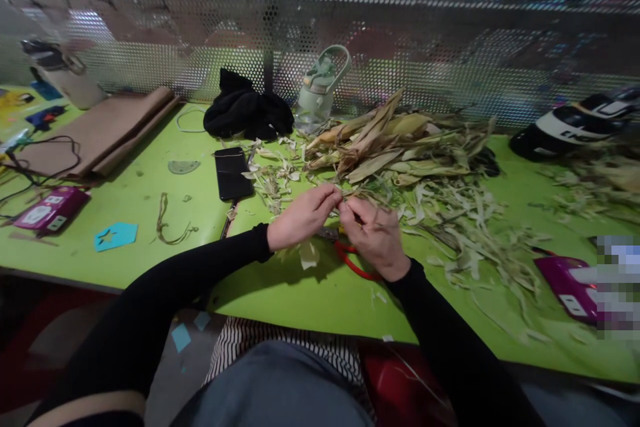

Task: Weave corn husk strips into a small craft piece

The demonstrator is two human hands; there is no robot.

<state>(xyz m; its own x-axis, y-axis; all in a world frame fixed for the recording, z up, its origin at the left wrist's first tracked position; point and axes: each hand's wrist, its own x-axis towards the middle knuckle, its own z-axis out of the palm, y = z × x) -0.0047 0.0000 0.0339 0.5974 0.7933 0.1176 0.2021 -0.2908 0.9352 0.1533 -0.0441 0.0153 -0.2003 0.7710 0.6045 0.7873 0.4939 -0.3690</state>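
Note:
My left hand (303, 215) and my right hand (374, 235) meet above the green table (150, 213), fingers pinched together on a thin strip of dried corn husk (344, 203) between them. Both arms wear black sleeves. Under my right hand lie red-handled scissors (353, 261). A pile of dried corn husks (385, 140) lies just beyond my hands, with several torn husk scraps (465, 227) spread to the right. A pale husk piece (309, 255) rests below my left hand.
A black phone (232, 172) lies left of the husks, with a black cloth (247, 112) and a pale green bottle (320, 87) behind it. Brown folded paper (100, 133), a magenta box (50, 209), a blue paper shape (116, 235) and cables sit left. A perforated metal screen (400, 47) backs the table.

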